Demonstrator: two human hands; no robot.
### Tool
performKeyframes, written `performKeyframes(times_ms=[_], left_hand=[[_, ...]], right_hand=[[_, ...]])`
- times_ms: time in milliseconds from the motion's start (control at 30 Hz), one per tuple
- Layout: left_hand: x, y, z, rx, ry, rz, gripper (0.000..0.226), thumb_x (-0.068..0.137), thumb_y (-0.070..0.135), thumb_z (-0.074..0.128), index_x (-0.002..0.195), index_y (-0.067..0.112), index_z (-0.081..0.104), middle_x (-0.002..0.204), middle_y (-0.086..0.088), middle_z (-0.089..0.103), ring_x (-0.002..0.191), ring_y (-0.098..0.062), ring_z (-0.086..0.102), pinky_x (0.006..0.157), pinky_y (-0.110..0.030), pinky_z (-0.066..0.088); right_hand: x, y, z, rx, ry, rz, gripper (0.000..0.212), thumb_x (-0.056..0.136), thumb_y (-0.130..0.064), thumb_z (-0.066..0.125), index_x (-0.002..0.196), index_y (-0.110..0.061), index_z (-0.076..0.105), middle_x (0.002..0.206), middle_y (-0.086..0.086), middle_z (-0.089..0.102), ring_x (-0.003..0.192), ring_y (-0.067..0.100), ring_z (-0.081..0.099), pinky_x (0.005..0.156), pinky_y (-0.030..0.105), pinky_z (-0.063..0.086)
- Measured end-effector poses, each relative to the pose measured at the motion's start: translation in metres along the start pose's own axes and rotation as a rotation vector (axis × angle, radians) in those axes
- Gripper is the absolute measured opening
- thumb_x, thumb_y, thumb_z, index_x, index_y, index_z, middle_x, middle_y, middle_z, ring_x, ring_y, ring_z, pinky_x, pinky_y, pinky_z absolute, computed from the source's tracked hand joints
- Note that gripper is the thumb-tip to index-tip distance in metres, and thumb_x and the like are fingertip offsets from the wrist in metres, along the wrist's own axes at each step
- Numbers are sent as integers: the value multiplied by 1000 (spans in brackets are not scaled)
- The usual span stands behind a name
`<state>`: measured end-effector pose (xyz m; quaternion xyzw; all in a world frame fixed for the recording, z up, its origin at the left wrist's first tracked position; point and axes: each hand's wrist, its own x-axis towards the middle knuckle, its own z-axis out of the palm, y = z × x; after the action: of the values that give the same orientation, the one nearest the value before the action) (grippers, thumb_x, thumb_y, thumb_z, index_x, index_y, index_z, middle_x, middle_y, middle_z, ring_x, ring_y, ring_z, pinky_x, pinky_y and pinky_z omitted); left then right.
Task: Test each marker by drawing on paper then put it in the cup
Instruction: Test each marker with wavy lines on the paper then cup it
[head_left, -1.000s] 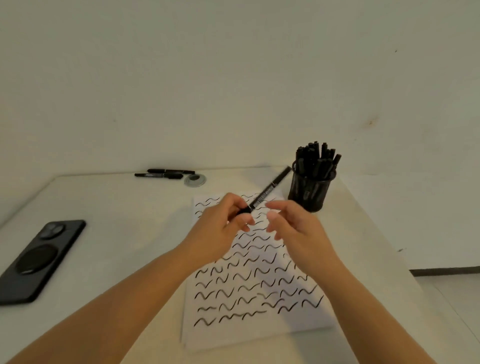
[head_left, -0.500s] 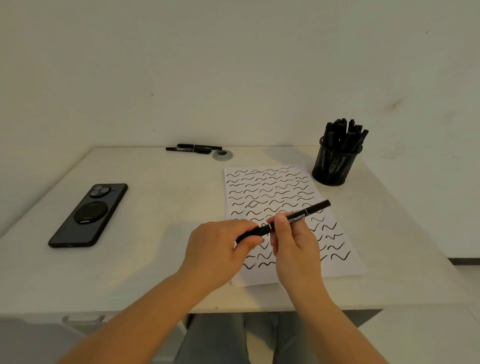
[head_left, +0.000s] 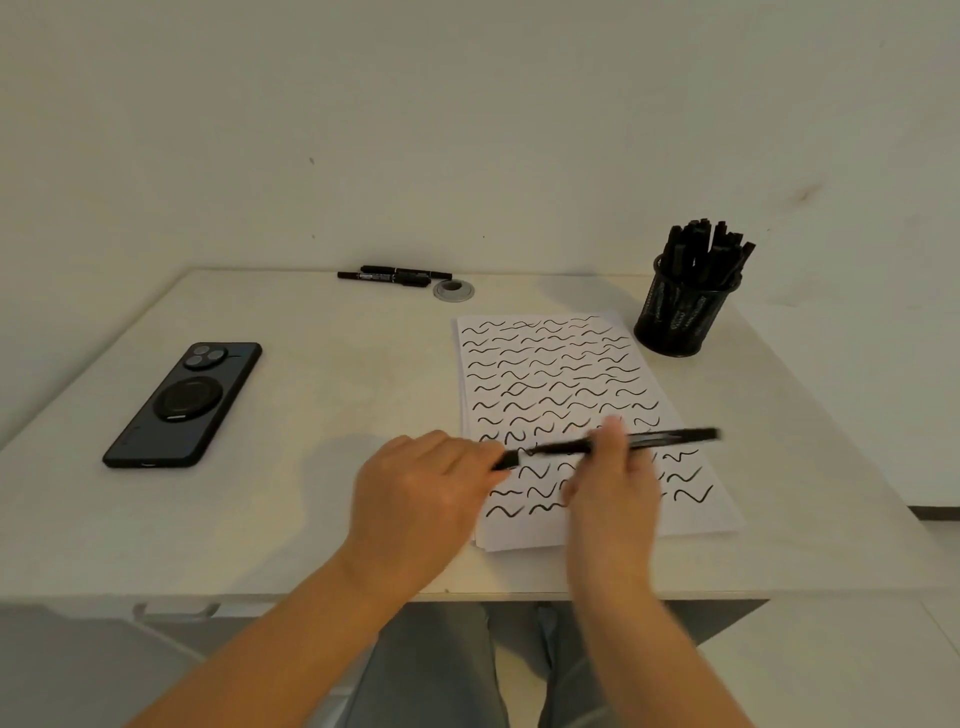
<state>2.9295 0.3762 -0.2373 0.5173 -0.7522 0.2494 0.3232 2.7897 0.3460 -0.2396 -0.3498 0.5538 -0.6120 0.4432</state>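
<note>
Marker: my marker (head_left: 618, 443) lies level above the paper (head_left: 561, 364), blurred.
Hands: my left hand (head_left: 421, 499) pinches its cap end; my right hand (head_left: 610, 488) grips the barrel.
Cup: the cup (head_left: 680, 317) stands beyond the paper on the surface (head_left: 322, 415), full of markers.

Since a second ago both hands have dropped toward 6 o'clock over the paper (head_left: 561, 395), and the right hand (head_left: 610, 488) now grips the marker (head_left: 613, 442), pulling its barrel away from the cap (head_left: 506, 461) in the left hand (head_left: 421, 488).
</note>
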Motion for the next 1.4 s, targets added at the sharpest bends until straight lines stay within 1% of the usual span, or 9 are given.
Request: performKeyframes(times_ms=[67,200,367,467,633,767,867,1033,1400], left_hand=[[-7,-11,-4,-67,-43,-154,29,85,40,53,84,17,72,65,5,69,52,-14,59,47,-23,46],[-5,-19,-6,-435,-310,-496,44,84,59,40,96,24,65,82,11,70,62,-3,56,56,-12,42],[-12,-17,10,-611,-596,-442,33,85,55,34,99,33,55,98,8,63,87,-4,54,74,-17,41],[-17,-17,13,-582,-572,-439,21,89,46,41,98,33,55,89,12,56,82,0,50,67,-10,35],[-17,-17,14,-569,-556,-428,19,90,44,43,97,33,56,86,14,54,80,0,50,64,-10,34],[-17,-17,14,-583,-554,-437,22,89,45,42,98,33,58,86,13,55,79,1,50,65,-7,34],[-17,-17,14,-591,-556,-443,26,88,48,41,100,32,58,88,12,57,80,0,51,65,-9,34],[-18,-18,11,-617,-509,-443,15,88,38,51,96,30,61,80,18,55,79,3,50,65,-9,35],[-18,-17,7,-633,-503,-428,12,86,35,57,95,30,63,75,28,50,79,11,47,63,-6,32]], right_hand=[[21,-9,-15,-30,56,-10,26,90,-42,45,71,-25,51,59,-7,45,56,13,41,60,36,37],[20,-5,-27,-180,-165,-133,27,90,-36,49,68,-20,53,46,-8,52,42,3,44,44,18,40],[-6,13,-32,-325,-397,-316,20,89,-27,52,72,-38,57,62,-10,65,53,6,59,51,18,47],[-9,15,-33,-408,-455,-354,14,83,-39,48,76,-47,56,69,-12,67,59,11,62,58,28,51],[-9,18,-34,-507,-459,-415,26,87,-39,48,67,-25,56,60,7,61,54,19,57,54,40,48],[-5,17,-38,-518,-384,-425,30,89,-25,53,61,-17,49,47,-2,52,45,10,47,43,19,36],[-6,14,-42,-458,-302,-388,24,84,-34,48,62,-24,49,55,-13,58,46,4,50,44,11,36],[1,9,-47,-219,-152,-255,18,91,-27,51,74,-32,55,62,-9,64,53,0,55,53,15,44],[0,-1,-25,-8,-311,-87,15,91,-13,50,77,-19,55,55,0,62,52,10,55,47,18,45]])
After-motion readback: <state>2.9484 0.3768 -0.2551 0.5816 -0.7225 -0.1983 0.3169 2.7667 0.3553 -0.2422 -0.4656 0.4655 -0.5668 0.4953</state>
